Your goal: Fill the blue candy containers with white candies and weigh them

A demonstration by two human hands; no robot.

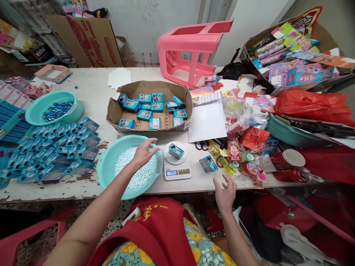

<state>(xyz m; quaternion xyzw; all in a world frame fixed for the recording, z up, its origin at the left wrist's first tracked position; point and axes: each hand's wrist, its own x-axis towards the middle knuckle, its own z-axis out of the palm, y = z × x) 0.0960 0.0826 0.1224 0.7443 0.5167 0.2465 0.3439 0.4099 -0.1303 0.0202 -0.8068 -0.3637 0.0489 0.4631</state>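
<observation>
Two blue boxes near the hands in the head view: a weighing box [176,150] lying on the round white plate of a small scale [177,173], and a loose box [208,164] on the table [94,85], just to the right of that scale. Display lit, digits too small to read for certain.

Left hand [143,152] above the right part of a turquoise bowl [104,177], fingers spread, released and grasping nothing; contact with the rim impossible to tell. Many small white candies [135,179] inside that bowl, right beside the scale. Right hand [225,195] at the front edge, also empty, fingers loosely bent and parted, near the loose box but apart from it.

Behind bowl and scale, a low cardboard box [112,114] with more blue boxes [144,114] scattered inside. To the left, rows of closely stacked boxes [52,151], and behind them a second bowl [33,112] of shiny blue pieces [59,110]. To the right, a white sheet of paper [208,123], scissors [201,145] beside its lower edge, then a jumble of small packets and a lidded cup [294,157]. At the back, a pink stool [191,38] tipped over on its side.
</observation>
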